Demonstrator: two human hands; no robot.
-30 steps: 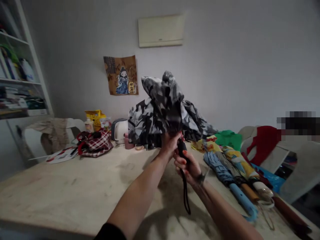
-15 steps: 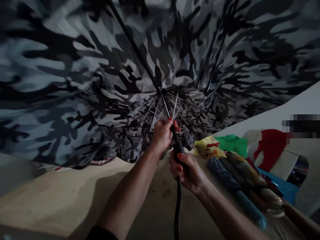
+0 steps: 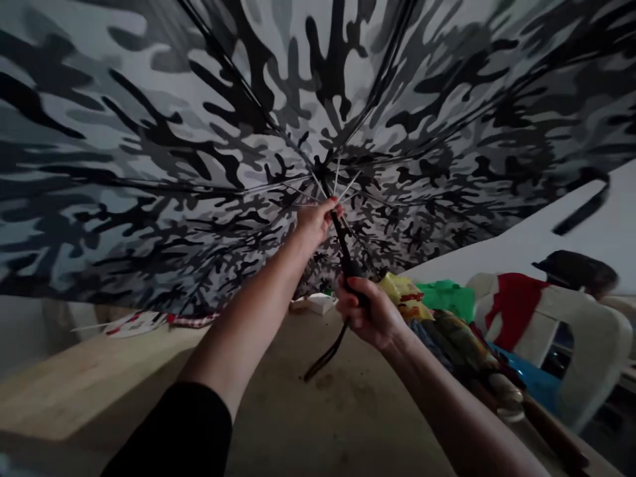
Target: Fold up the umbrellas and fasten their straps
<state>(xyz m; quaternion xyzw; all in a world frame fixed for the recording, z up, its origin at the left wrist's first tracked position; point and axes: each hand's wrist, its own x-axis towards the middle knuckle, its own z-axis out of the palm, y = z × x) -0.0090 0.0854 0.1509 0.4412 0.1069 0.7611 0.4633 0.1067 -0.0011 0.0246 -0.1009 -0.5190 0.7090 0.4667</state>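
Note:
A large umbrella with a grey, black and white camouflage canopy (image 3: 223, 132) is spread out in front of me, seen from its underside. Its thin metal ribs fan out from the hub. My left hand (image 3: 318, 218) is closed around the upper shaft, by the runner where the stretchers meet; the runner is mostly hidden by my fingers. Lower down, my right hand (image 3: 372, 308) grips the black handle (image 3: 350, 268). A dark wrist strap (image 3: 326, 360) hangs from the handle's end above the table.
A wooden table (image 3: 268, 411) lies below. Folded umbrellas (image 3: 462, 331) lie on its right side, near a yellow packet (image 3: 405, 295) and a green bag (image 3: 447, 298). A white chair (image 3: 596, 344) with a red cloth (image 3: 519, 308) stands at the right. A small white box (image 3: 320, 303) sits behind.
My left hand has slid up the shaft, away from my right hand. The canopy has spread wider and tauter, its ribs fanning outward. The strap has swung left.

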